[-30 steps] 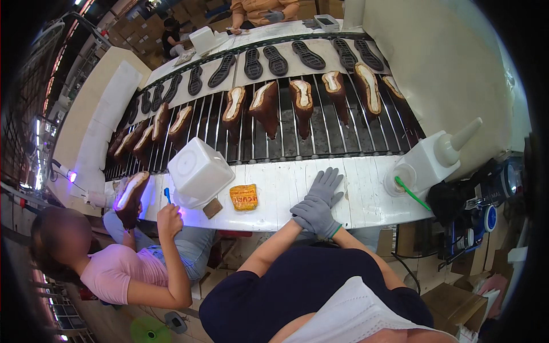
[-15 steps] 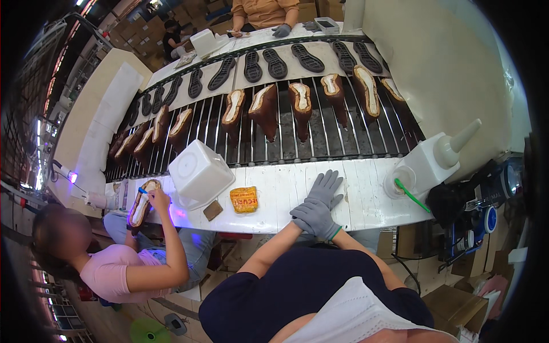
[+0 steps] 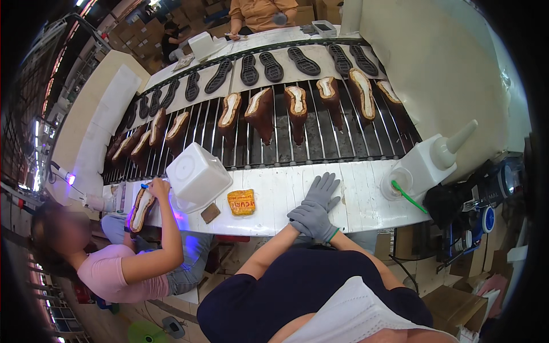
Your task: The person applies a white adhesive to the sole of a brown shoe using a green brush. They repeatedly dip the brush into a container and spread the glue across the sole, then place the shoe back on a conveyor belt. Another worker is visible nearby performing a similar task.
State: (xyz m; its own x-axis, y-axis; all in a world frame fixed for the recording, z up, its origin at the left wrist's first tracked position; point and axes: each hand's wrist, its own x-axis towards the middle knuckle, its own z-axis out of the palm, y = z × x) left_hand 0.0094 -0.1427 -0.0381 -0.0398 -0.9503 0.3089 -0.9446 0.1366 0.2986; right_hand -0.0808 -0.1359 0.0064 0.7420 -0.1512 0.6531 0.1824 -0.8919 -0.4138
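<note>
My left hand (image 3: 324,187), in a grey glove, lies palm down on the white worktable with its fingers stretched out toward the conveyor. Across its wrist lies my right hand (image 3: 315,219), gloved in the same grey with a green cuff edge, its fingers curled over the left wrist. No tool or workpiece shows in either hand. To their left on the table sit a yellow wrapped packet (image 3: 242,202) and a small brown square piece (image 3: 210,213).
Beyond the table (image 3: 274,177), a conveyor rack (image 3: 269,150) carries brown shoe uppers (image 3: 297,107) and dark soles (image 3: 271,67). A white container (image 3: 197,174) stands left, a white nozzle bottle (image 3: 426,166) right. A co-worker (image 3: 123,266) at left brushes a shoe bottom (image 3: 140,210); another person (image 3: 264,14) sits opposite.
My hands keep the same pose. The co-worker at left has shifted the brush toward the shoe's far end. The person opposite has raised a gloved hand off the far table.
</note>
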